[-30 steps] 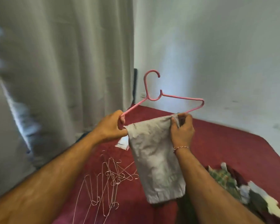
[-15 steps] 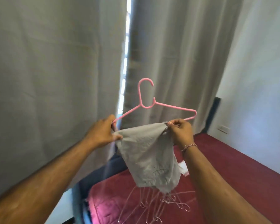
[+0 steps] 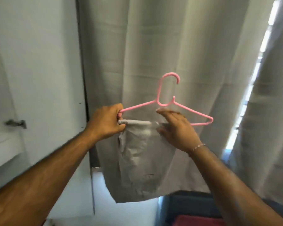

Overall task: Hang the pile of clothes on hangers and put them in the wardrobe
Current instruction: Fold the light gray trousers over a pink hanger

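Note:
A pink plastic hanger (image 3: 166, 103) is held upright at chest height, its hook pointing up. A pale grey garment (image 3: 137, 160) is folded over its lower bar and hangs straight down. My left hand (image 3: 107, 123) grips the hanger's left end together with the edge of the cloth. At the right part of the bar my right hand (image 3: 176, 129) rests on the garment, fingers stretched out to the left and thumb below them; it is blurred. The white wardrobe door (image 3: 39, 70) stands just left of my left hand.
A metal handle (image 3: 15, 123) sits on the wardrobe front at the far left. Grey curtains (image 3: 153, 38) hang right behind the hanger, with a bright window gap (image 3: 255, 70) to the right. A corner of the red bed (image 3: 199, 221) shows at the bottom.
The view has swung left from the bed and curtains to the wardrobe. The hanger with the garment came along. My right hand's fingers have straightened from their pinch on the cloth.

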{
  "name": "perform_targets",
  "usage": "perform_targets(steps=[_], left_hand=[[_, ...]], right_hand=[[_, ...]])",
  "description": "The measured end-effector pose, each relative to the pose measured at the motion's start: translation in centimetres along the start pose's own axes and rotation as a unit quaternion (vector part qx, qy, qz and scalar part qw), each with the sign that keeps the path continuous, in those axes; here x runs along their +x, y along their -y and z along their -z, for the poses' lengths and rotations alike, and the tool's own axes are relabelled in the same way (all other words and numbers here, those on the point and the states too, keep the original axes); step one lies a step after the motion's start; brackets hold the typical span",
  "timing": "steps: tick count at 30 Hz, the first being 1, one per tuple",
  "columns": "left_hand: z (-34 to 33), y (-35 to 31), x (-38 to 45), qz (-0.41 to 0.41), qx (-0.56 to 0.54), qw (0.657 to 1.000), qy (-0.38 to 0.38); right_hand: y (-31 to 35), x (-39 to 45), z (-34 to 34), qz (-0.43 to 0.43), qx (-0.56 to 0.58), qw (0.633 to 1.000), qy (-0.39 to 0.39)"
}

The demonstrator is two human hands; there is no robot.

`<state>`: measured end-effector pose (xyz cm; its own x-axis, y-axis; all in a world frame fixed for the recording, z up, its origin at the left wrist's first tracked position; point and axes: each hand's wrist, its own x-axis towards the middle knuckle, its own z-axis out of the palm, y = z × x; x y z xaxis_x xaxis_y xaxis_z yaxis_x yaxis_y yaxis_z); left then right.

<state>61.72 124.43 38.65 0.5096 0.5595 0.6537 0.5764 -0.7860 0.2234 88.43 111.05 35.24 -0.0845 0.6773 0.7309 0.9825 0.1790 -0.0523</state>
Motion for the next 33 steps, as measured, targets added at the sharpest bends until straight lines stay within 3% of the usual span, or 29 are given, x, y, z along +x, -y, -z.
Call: perform_targets(steps=[4,7,11,14,19,23,27,30,33], left_hand=[[6.4,5.4,-0.8,0.052,0.043,0.998,-0.002],[10.9,9.5,-1.8,0.107,0.069,0.992,-0.011],[16.3,12.6,-3.4,0.164,0.103,0.980,-0.039],[20.5,13.7,-5.0,0.215,0.145,0.963,-0.072],[28.2,13.8,-7.3,0.315,0.196,0.917,-0.143],[33.6,11.8,-6.8,0.365,0.283,0.868,-0.180],[38.4,10.2,-4.7,0.450,0.402,0.772,-0.197],[41.1,10.4,-3.1,0.509,0.370,0.753,-0.190],[43.5,12.0,-1.9,0.510,0.336,0.762,-0.216]], right_hand=[[2.9,9.3,-3.2,0.052,-0.004,0.982,0.183],[5.0,14.4,-5.1,0.102,0.014,0.972,0.213],[8.6,19.4,-8.6,0.183,-0.016,0.970,0.159],[10.8,22.2,-10.8,0.254,-0.037,0.966,0.038],[14.2,28.1,-13.3,0.344,0.074,0.926,-0.138],[20.4,31.4,-14.7,0.318,0.128,0.920,-0.190],[28.6,33.8,-14.9,0.241,0.327,0.896,-0.178],[34.9,35.7,-14.5,0.252,0.399,0.874,-0.116],[40.2,37.1,-13.5,0.279,0.457,0.844,-0.024]])
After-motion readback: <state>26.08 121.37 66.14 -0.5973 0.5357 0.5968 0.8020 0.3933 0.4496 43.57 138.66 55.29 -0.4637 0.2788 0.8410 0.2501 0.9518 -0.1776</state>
